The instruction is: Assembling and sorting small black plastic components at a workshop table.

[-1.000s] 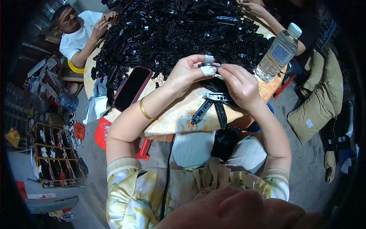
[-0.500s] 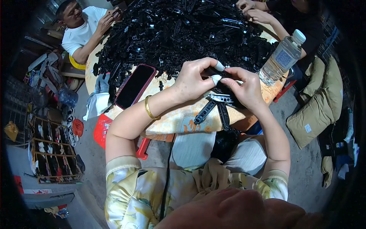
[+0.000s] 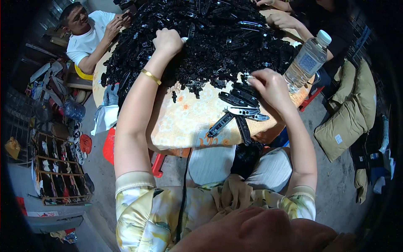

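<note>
Reaching far forward, the left hand point(image 3: 168, 41) sits fisted in the big heap of black plastic parts point(image 3: 210, 33) — the right hand point(image 3: 270, 86) pinches one long black strip point(image 3: 241, 89), lying crosswise on the near tabletop point(image 3: 184, 122).

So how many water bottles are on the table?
1: a clear bottle with a white cap at the table's right edge, just right of the right hand. The black parts pile could hide others.

Bare tablecloth point(image 3: 184, 117) between the arms; black parts heap point(image 3: 218, 38) beyond, water bottle point(image 3: 305, 63) rightward.
</note>
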`<move>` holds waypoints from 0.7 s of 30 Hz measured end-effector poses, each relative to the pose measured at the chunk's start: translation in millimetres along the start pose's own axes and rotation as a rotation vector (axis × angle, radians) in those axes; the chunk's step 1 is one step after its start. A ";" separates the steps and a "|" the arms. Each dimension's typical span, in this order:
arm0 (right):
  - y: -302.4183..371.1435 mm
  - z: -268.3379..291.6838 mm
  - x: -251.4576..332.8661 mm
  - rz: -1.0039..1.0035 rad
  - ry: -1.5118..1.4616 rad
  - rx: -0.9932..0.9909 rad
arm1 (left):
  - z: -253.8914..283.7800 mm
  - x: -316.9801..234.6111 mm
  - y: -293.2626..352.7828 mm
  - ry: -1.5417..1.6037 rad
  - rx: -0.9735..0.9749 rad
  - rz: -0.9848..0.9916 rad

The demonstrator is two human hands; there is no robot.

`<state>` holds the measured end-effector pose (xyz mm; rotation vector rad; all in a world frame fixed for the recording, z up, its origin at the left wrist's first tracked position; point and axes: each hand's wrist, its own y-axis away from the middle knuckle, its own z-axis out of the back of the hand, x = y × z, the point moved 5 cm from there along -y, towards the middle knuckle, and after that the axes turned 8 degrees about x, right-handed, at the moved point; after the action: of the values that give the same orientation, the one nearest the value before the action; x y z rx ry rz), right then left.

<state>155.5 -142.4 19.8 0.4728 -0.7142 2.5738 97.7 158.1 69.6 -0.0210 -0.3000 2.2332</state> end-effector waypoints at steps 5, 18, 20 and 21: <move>-14.4 -10.5 -2.6 0.050 0.131 -0.111 | 0.0 -3.6 1.5 0.125 0.036 0.031; -12.9 -12.0 8.4 -0.117 0.096 0.220 | 8.4 -62.5 85.8 1.677 0.424 -0.278; -12.5 -13.2 4.1 -0.068 0.080 0.156 | 8.4 -72.2 97.2 1.743 0.516 -0.311; -12.2 -11.7 4.6 -0.018 0.061 0.092 | 3.1 -75.4 99.5 1.819 0.590 -0.359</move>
<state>155.1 -125.0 17.2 0.4257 -0.5709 2.6007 68.5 39.4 43.9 -1.3957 1.1923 1.1302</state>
